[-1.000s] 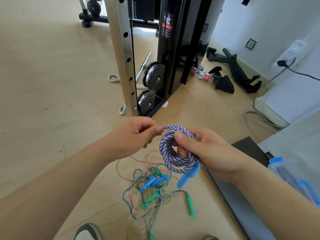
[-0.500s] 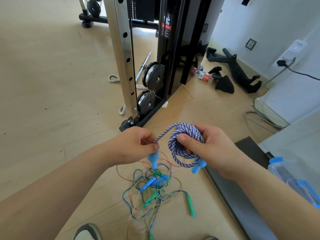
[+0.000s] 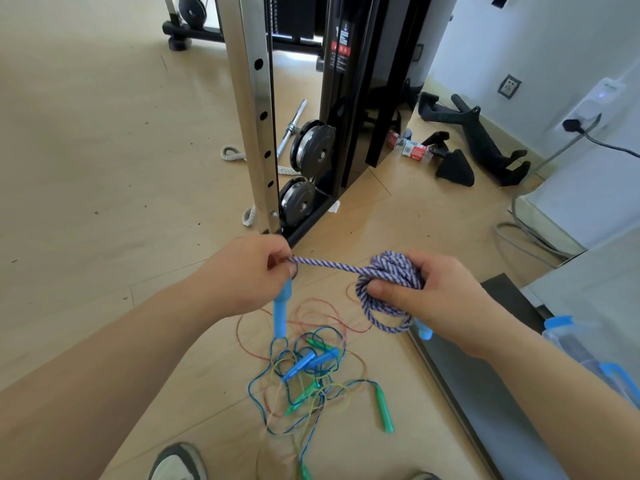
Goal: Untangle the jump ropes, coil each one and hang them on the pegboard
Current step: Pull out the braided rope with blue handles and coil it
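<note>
Farther left now, left hand [image 3: 247,273] grips purple rope [image 3: 332,267] at its handle, right hand [image 3: 443,296] clutching its coil; clear container [image 3: 571,341] seemingly holds something dark.

1. Left of the steel post [image 3: 258,109] we have wide bare floor [image 3: 104,150]; only two pale rope loops [image 3: 230,154] lie close against the post.
2. Just right of the post, two weight plates [image 3: 313,147] and a black frame [image 3: 349,98] block the way.
3. Farther right of the post, black handles [image 3: 485,143] and a grey cable [image 3: 519,233] clutter the floor.
4. Nearer us than the post, a tangle of thin ropes [image 3: 311,372] covers the floor; a dark mat [image 3: 485,393] lies nearer us and to the post's right.
5. Just in front of the post, a striped rope [image 3: 329,266] stretches taut, gripped by our left hand [image 3: 249,275] and right hand [image 3: 440,299].
</note>
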A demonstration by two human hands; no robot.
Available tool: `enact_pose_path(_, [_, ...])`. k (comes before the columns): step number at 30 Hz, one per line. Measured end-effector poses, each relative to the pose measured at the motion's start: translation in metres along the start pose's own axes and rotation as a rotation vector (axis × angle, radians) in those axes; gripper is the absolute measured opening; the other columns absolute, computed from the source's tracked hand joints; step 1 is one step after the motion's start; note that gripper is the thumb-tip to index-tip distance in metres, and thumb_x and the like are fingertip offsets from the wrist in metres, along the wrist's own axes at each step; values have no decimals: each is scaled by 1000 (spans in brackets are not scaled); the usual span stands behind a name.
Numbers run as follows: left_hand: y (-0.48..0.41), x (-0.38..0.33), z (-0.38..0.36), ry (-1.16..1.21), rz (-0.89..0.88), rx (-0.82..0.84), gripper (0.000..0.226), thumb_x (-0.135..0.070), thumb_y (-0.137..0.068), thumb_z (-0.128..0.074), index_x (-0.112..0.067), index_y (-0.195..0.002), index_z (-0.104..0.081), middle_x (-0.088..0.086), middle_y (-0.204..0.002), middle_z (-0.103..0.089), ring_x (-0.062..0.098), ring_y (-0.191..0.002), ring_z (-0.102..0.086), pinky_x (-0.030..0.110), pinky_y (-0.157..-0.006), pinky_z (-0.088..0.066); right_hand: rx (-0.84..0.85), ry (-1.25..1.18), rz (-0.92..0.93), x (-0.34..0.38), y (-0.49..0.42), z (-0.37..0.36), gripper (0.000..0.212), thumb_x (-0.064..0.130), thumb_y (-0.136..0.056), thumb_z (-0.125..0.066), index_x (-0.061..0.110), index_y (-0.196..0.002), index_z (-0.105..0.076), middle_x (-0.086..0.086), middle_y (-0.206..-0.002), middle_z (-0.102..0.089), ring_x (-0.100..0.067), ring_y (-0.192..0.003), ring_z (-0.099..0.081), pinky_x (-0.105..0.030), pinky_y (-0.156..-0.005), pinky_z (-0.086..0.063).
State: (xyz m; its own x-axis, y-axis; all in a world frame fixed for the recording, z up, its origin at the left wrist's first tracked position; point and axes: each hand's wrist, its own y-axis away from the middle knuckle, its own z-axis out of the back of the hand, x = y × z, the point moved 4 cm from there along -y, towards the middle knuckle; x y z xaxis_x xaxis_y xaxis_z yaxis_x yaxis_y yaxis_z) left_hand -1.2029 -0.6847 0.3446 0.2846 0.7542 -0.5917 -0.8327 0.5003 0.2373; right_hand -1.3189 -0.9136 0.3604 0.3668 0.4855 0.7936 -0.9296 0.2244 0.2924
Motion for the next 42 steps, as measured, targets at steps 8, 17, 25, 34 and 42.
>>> enact_pose_path(8, [2,-28,7,1076,126,-64,18,-10,-108,-46,-13,-109,-63,21,-98,-74,30,-74,-73,40,-71,-65,417,-662,122,25,13,-30,4,26,-83,-77,23,-81,-78,4,-73,-65,-8,-66,-58,-19,-64,-49])
enact_pose_path(17, [-4,-20,3,827,195,-153,26,-23,-110,-39,-15,-113,-63,11,-82,-78,36,-83,-77,63,-88,-58,277,-659,115,30,11,-30,9,18,-86,-76,23,-81,-81,2,-68,-66,-9,-60,-57,-20,-58,-47])
enact_pose_path(25, [0,-29,16,714,91,-272,34,-36,-107,-47,-10,-101,-67,6,-80,-73,21,-73,-68,46,-84,-61,118,-204,141,23,8,-13,18,21,-79,-88,21,-94,-78,0,-85,-78,-11,-77,-71,-34,-77,-60])
enact_pose_path(34, [18,-57,-22,832,39,331,25,-8,-97,-56,-24,-87,-73,6,-85,-68,21,-76,-58,29,-56,-49,420,-423,240,26,14,-24,33,2,-85,-77,-3,-116,-68,-21,-108,-74,-26,-102,-74,-36,-90,-59])
enact_pose_path(42, [22,-50,-21,833,-128,509,32,-44,-85,-73,-26,-111,-76,5,-98,-67,20,-81,-55,34,-60,-46,275,-224,214,20,9,-13,32,25,-83,-82,19,-114,-74,-15,-114,-73,-18,-106,-71,-38,-94,-58])
